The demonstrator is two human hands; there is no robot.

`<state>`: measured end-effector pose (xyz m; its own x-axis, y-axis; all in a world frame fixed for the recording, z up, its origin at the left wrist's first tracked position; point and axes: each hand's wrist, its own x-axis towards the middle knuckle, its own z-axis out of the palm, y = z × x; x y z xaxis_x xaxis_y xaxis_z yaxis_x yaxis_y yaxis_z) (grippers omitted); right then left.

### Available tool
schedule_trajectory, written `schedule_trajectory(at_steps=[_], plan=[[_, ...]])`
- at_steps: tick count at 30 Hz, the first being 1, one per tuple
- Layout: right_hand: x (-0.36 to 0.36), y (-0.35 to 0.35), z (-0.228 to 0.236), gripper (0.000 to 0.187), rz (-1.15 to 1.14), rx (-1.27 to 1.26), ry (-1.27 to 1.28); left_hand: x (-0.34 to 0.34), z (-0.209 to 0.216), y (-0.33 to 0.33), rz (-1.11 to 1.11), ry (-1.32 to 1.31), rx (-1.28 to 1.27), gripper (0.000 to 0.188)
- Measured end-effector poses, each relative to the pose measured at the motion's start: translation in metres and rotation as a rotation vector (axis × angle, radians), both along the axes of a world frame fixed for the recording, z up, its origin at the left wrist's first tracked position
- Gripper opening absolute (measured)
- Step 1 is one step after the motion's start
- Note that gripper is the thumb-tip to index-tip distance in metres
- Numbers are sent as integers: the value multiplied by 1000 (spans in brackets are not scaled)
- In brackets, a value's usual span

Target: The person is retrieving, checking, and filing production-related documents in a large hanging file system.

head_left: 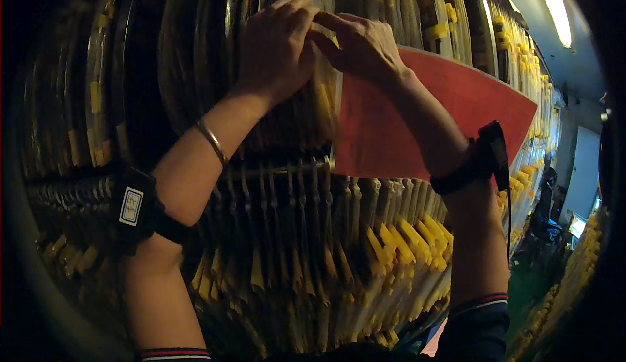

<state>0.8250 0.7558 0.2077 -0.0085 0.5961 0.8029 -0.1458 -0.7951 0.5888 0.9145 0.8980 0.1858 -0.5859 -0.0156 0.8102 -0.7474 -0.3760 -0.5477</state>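
Observation:
Both my hands are raised close together at the upper middle, in front of a row of hanging clear sleeves (202, 49). The fingers of my left hand (277, 49) are bent and closed near the sleeves' upper part. My right hand (362, 44) meets it with thumb and fingers pinched. What lies between the fingertips is too dark and small to make out. A large red sheet (385, 127) with a pale border hangs behind my right forearm. My right hand covers its upper left corner, so whether I grip the sheet cannot be seen.
Below runs a metal rail (280, 168) with a lower row of hooked sleeves bearing yellow tags (404, 241). More tagged sleeves (528, 81) line the right side. A lit tube lamp (553, 3) is overhead; a green floor (525, 297) shows at the lower right.

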Motion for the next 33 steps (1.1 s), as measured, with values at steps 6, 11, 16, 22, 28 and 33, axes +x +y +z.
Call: schedule_trajectory(at_steps=[6, 11, 16, 22, 28, 33], plan=[[4, 17, -9, 40, 134, 167, 102, 19, 6, 6, -111, -33, 5, 46], [1, 9, -23, 33, 17, 176, 137, 22, 6, 17, -56, -47, 27, 48], [5, -11, -25, 25, -90, 120, 20, 22, 0, 19, 214, -223, 19, 34], [-8, -19, -29, 21, -140, 330, 41, 40, 3, 27, 224, -85, 210, 17], [-18, -34, -20, 19, -125, 487, 18, 39, 6, 22, 104, -145, 134, 19], [-24, -28, -20, 15, -104, 615, 84, 38, 3, 19, 101, -155, 105, 15]])
